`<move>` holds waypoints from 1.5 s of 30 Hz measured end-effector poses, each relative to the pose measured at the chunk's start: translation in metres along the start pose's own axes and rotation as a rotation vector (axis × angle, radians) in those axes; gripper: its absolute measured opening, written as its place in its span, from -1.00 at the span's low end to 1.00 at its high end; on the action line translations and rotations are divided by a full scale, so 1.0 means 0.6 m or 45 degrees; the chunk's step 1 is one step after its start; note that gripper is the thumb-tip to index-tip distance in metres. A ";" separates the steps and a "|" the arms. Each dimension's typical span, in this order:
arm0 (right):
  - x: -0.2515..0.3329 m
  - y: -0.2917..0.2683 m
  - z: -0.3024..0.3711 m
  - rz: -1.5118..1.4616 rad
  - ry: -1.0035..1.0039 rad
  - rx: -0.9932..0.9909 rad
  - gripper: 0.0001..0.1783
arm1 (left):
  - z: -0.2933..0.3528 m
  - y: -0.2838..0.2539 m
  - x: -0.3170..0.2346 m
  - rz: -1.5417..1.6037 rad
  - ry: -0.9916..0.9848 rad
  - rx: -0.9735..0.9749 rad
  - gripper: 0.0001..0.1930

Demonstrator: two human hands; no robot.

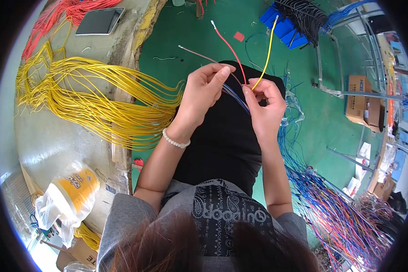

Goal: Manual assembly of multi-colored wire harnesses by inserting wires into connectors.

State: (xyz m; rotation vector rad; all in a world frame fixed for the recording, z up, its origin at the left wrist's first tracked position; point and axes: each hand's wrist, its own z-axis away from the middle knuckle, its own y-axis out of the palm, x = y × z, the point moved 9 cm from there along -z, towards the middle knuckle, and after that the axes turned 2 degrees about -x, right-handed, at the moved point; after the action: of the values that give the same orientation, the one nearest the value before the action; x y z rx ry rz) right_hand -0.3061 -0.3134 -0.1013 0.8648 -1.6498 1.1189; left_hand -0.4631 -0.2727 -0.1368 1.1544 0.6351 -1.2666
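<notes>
My left hand (204, 90) is closed, thumb and forefinger pinching a thin brownish wire (199, 55) whose terminal end points up and left. In my right hand (266, 106), the fingertips grip a red wire (231, 47) and a yellow wire (268, 55). Both rise above the hand and spread apart, each tipped with a small metal terminal. Several blue and dark wires (235, 95) run between my hands, over my black-clad lap (213, 149). Where they end behind my right fingers is hidden.
Yellow wires (86, 99) hang over the left workbench's edge, near a tablet-like device (99, 21), red wires (72, 11) and a bagged yellow-and-white tub (75, 190). At right lie multicoloured wires (335, 208). A blue bin (283, 27) and cardboard box (360, 102) stand beyond.
</notes>
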 end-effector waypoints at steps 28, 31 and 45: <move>0.094 0.051 -0.027 -0.406 0.108 0.462 -0.74 | 0.031 0.057 -0.156 -0.336 0.635 0.022 -0.85; 0.107 0.042 -0.030 -0.441 0.101 0.391 -0.77 | 0.041 0.050 -0.155 0.005 0.567 0.024 -0.90; 0.110 0.020 -0.037 -0.654 0.275 0.105 -0.87 | 0.038 0.035 -0.091 0.813 0.079 0.116 -0.80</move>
State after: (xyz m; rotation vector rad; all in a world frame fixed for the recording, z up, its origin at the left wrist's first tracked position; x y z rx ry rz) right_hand -0.3315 -0.2919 -0.0387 1.1011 -1.1224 0.8842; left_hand -0.4618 -0.2739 -0.0740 1.3361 0.2162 -0.7201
